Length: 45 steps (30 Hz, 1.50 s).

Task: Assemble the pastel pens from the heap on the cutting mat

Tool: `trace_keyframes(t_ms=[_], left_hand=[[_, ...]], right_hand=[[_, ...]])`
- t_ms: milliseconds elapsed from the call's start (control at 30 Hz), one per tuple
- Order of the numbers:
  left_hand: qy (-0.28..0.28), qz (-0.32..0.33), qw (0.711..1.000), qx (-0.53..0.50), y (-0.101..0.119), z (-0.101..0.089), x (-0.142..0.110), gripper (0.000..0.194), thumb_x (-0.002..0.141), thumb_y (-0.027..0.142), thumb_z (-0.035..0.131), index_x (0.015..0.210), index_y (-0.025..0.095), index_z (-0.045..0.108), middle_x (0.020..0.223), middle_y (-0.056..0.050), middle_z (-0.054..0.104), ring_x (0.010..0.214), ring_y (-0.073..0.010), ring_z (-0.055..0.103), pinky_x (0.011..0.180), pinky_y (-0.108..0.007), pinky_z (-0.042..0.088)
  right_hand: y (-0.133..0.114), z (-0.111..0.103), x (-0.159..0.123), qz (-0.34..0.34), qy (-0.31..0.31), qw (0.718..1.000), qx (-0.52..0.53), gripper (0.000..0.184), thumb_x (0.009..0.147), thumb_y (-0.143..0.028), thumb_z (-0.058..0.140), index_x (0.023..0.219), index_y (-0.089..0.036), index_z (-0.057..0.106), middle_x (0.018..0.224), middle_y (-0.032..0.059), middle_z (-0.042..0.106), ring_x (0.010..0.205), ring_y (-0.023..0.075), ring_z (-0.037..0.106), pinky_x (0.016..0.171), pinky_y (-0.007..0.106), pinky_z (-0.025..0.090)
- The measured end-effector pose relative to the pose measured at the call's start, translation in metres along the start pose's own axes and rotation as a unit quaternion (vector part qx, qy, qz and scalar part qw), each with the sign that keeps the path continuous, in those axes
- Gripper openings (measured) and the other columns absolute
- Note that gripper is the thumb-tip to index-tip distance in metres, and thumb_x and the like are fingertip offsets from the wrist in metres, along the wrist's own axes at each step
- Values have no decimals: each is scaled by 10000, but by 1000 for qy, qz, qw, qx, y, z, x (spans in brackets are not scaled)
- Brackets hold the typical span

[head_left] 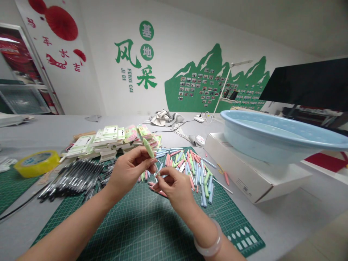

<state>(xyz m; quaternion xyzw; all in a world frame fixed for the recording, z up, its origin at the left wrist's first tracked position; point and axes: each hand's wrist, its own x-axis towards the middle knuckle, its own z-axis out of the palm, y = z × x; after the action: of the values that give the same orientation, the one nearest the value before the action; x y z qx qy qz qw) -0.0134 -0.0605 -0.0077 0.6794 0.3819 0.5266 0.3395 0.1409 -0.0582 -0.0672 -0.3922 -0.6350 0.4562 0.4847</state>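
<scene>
A light green pen (148,148) is held up, slanting, over the near side of the pile. My left hand (132,167) is closed round its barrel, with thumb and fingers pinching it. My right hand (175,185) pinches the thin whitish lower end of the same pen; the very tip is hidden by the fingers. Behind and beside my right hand, a heap of pink, blue and green pen parts (187,163) covers the far part of the green cutting mat (141,224). Left of my left hand lie many black-and-clear pens (73,177).
Stacked small boxes (108,136) stand behind the black pens. A roll of yellow tape (38,163) lies at the left. On the right, a blue basin (261,141) rests on a white box (244,174). Grey-white cloth (165,119) and cables lie at the back.
</scene>
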Motion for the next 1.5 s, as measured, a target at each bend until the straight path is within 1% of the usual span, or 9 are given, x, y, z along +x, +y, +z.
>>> trace_keyframes(t_ms=[233,333,433,500,700,833,1133,1333,1500], left_hand=[[-6,27,999,46,-2,-1,-2,131,814,253,591,908,166,562,676,-3,625,614,-133,608,577,-246,472],[-10,23,998,58,-2,-2,-1,122,817,251,579,904,166,565,673,-3,623,612,-133,606,577,-244,476],[-37,10,996,86,-2,-4,0,104,825,256,559,875,165,566,649,3,615,587,-124,592,568,-238,472],[-53,1,993,110,-4,-6,-1,97,829,260,549,855,167,561,641,8,610,573,-117,582,568,-234,468],[-66,-12,985,161,-13,-16,-10,98,836,266,526,817,172,550,632,17,598,569,-109,573,570,-224,451],[-67,-11,985,160,-12,-19,-13,95,833,262,525,817,171,548,627,17,600,576,-113,578,579,-226,451],[-59,13,985,164,-11,-11,-12,81,825,252,522,819,181,562,626,20,590,555,-113,573,544,-220,432],[-60,10,984,166,-14,-12,-11,81,821,254,529,811,180,559,629,16,596,564,-116,576,554,-220,431],[-73,2,983,168,-17,-11,-14,59,812,215,520,808,181,569,641,17,604,572,-113,572,559,-213,427]], right_hand=[[3,0,0,20,5,1000,20,84,768,-280,591,782,-203,560,545,0,650,547,202,678,532,285,540],[4,4,0,45,-12,995,87,134,744,-298,617,781,-188,551,556,1,644,537,206,674,517,301,544],[5,11,-1,81,-38,979,185,238,686,-337,674,769,-167,529,639,19,659,529,203,671,507,318,552],[8,17,-2,106,-55,967,223,303,646,-362,706,761,-159,512,664,23,658,520,196,667,508,320,554],[22,29,-5,120,-75,969,201,330,646,-390,699,765,-154,502,651,18,649,533,197,671,515,313,553],[22,31,-7,120,-75,970,199,329,649,-384,700,777,-156,502,677,19,654,531,190,669,513,305,553],[17,26,-8,117,-72,966,219,294,660,-373,705,776,-155,546,708,13,648,547,178,669,536,306,561],[17,22,-6,130,-87,959,237,287,645,-347,720,772,-146,561,706,19,651,567,183,676,561,312,565],[13,18,-6,135,-77,956,249,253,635,-309,723,757,-148,570,720,23,661,601,187,681,615,331,561]])
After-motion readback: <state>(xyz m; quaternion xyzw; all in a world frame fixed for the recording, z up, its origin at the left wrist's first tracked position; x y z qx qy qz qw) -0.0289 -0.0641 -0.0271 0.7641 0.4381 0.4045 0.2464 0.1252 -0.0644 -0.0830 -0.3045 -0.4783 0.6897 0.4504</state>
